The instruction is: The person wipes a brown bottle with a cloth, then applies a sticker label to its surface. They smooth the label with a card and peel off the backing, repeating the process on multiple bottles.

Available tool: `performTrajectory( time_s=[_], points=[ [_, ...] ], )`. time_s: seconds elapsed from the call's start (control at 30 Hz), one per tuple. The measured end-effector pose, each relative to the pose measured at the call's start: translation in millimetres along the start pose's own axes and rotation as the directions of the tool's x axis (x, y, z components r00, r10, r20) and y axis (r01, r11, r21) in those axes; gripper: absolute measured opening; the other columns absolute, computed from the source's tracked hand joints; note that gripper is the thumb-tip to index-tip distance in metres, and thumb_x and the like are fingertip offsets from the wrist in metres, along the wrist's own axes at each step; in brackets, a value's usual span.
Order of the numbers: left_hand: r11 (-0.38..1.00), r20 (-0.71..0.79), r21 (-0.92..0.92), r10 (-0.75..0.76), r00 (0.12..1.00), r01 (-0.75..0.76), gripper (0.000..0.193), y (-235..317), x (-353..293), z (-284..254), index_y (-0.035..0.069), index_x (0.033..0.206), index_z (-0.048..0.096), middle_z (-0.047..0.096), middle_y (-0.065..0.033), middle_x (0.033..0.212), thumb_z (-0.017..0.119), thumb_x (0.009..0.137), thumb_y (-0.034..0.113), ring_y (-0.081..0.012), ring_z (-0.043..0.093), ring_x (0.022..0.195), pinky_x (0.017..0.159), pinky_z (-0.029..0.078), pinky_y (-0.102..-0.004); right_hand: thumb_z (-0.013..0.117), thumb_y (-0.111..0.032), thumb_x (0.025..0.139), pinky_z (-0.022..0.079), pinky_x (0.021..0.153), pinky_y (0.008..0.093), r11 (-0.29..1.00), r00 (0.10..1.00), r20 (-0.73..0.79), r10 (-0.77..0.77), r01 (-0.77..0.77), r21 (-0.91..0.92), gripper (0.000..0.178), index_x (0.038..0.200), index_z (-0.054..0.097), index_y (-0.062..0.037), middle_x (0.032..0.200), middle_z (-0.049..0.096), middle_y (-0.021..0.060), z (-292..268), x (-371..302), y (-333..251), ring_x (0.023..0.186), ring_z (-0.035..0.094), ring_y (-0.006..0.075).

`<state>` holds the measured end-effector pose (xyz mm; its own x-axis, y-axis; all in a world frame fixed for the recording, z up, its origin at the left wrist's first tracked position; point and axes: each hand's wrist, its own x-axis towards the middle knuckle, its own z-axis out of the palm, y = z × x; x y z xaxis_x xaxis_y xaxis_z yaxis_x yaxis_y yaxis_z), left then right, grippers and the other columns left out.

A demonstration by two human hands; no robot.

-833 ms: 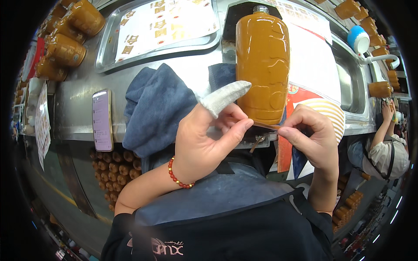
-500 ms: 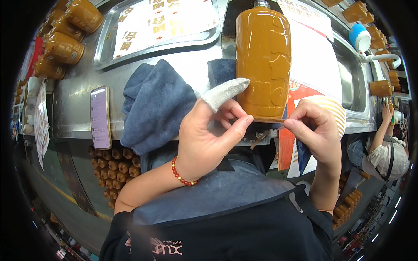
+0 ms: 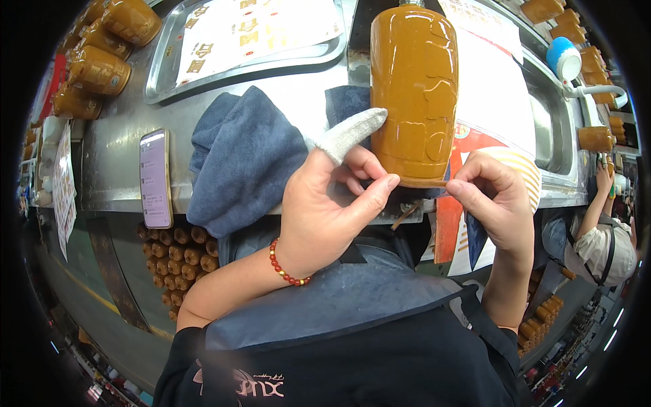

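Observation:
A large amber-brown glossy bottle [image 3: 415, 95] with raised shapes on its side lies on the bench, its neck pointing away from me. Across its near base end runs a thin brown strip [image 3: 422, 183]. My left hand [image 3: 319, 203] pinches the strip's left end between thumb and fingers; a white cloth finger cover [image 3: 352, 134] sits on its index finger, against the bottle's side. The strip's right end is pinched by my right hand [image 3: 494, 203]. Whether the strip touches the base all along, I cannot tell.
Left of the bottle lie a crumpled blue cloth [image 3: 247, 156], a phone [image 3: 156, 180] and a metal tray [image 3: 157, 81] with printed sheets. Brown jars [image 3: 102, 71] stand far left. At right are a sink [image 3: 550, 122], a blue-and-white container [image 3: 562, 57] and another person [image 3: 607, 247].
The bottle and both hands sit slightly higher in the picture, and the bottle a little further right. Both pinches on the strip persist.

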<state>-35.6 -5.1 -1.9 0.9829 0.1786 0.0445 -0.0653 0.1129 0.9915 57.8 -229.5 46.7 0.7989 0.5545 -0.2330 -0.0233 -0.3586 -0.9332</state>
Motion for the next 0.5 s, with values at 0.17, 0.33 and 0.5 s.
performTrajectory(
  time_s=[0.17,0.33,0.5],
  points=[
    [1.000,-0.008,0.017,-0.005,1.000,0.005,0.062,0.2,-0.3,0.5,0.000,0.148,0.048,0.063,0.0007,0.095,0.072,0.091,-0.002,-0.0037,0.058,0.082,0.075,0.047,-0.0197,0.074,-0.006,0.093,0.037,0.060,0.0187,1.000,1.000,-0.001,0.019,-0.018,0.017,0.012,0.086,0.065,-0.0018,0.077,0.056,-0.0055,0.0,-0.3,-3.9,0.068,0.048,0.0013],
    [1.000,0.007,0.030,0.009,1.000,-0.009,0.062,-2.2,0.4,-1.1,0.000,0.148,0.047,0.063,0.0007,0.095,0.072,0.091,-0.002,-0.0036,0.058,0.083,0.076,0.046,-0.0193,0.073,-0.005,0.093,0.039,0.062,0.0191,0.999,1.000,0.006,0.013,-0.013,0.030,0.011,0.087,0.065,-0.0015,0.078,0.057,-0.0046,-0.5,-1.4,-6.9,0.070,0.050,0.0020],
    [1.000,0.003,0.015,0.011,1.000,-0.011,0.062,-2.3,0.2,-0.6,0.000,0.148,0.047,0.062,0.0003,0.096,0.073,0.091,-0.002,-0.0036,0.057,0.083,0.075,0.046,-0.0191,0.073,-0.004,0.094,0.040,0.064,0.0193,0.999,1.000,-0.007,0.015,-0.015,0.045,0.011,0.088,0.065,-0.0011,0.079,0.058,-0.0041,1.0,-0.5,-7.2,0.072,0.051,0.0027]
  ],
)
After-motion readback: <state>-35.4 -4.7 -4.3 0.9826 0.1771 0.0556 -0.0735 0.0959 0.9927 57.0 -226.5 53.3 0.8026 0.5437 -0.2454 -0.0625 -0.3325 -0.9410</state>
